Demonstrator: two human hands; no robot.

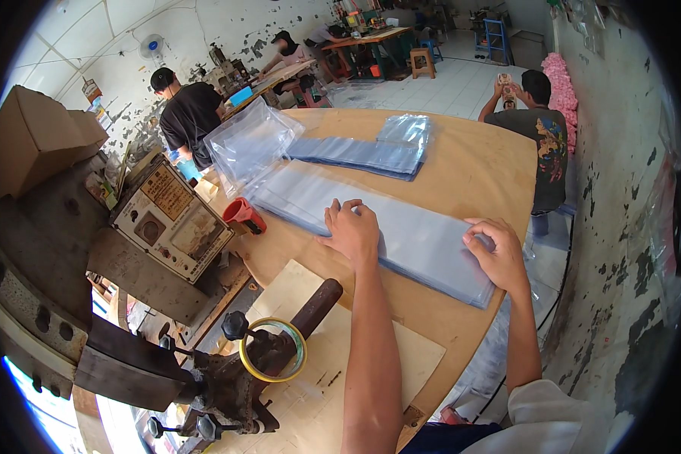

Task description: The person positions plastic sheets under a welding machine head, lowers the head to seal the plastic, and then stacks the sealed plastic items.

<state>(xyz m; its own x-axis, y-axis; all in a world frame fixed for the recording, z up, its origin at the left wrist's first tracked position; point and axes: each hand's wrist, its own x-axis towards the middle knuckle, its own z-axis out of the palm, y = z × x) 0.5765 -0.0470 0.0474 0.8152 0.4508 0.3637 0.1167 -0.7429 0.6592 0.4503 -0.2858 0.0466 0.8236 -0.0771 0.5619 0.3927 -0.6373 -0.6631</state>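
Observation:
A long stack of clear, bluish plastic sheets [424, 234] lies across the tan tabletop [477, 163]. My left hand [353, 231] rests on its near edge around the middle, with bent fingers spread apart. At the right end of the stack, my right hand [501, 256] touches the plastic with curved fingers, thumb and forefinger apart. Beyond lies a second, narrower stack of plastic sheets [348, 151], with a shiny folded plastic piece [405, 130] on its right end. A crumpled clear plastic bag [253, 144] sits at the far left.
A dark metal machine arm [310, 314] with knobs and a yellow tape roll [301, 348] stands near left. Behind it are a control box [175, 219] and a red cup [244, 216]. One person [526, 129] sits beyond the table's right edge; others work at the far left.

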